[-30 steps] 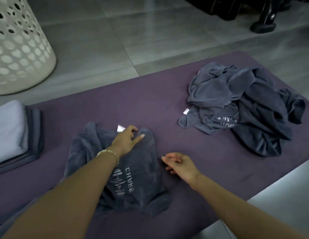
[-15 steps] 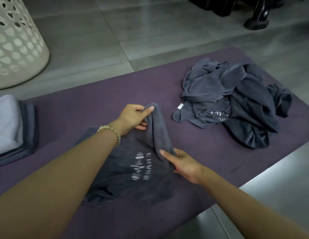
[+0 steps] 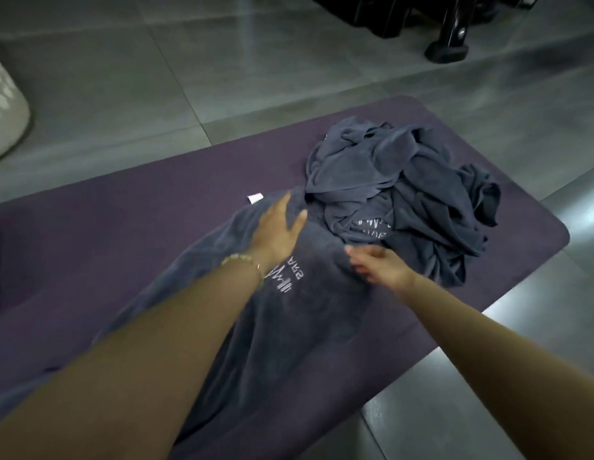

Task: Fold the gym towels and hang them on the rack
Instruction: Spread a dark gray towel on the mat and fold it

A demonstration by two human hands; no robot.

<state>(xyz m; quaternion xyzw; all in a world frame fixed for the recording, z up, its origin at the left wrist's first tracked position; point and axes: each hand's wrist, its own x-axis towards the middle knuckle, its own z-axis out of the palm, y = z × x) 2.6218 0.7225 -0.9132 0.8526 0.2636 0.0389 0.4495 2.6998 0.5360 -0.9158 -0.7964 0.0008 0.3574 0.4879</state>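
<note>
Fingers (image 3: 297,220) of the left hand (image 3: 279,232) lie straight and spread, pressing the gray towel (image 3: 289,327) flat on the purple mat (image 3: 123,227), likely smoothing it for folding. Right hand (image 3: 380,265), blurred, seems flat on it too, just beside the unfolded pile (image 3: 405,187).

Dim, motion-blurred; floor glare; wide-angle edge distortion.

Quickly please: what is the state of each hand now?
Left hand: open, flat on the spread towel.
Right hand: looks open, fingers touching the same towel; blurred.
</note>
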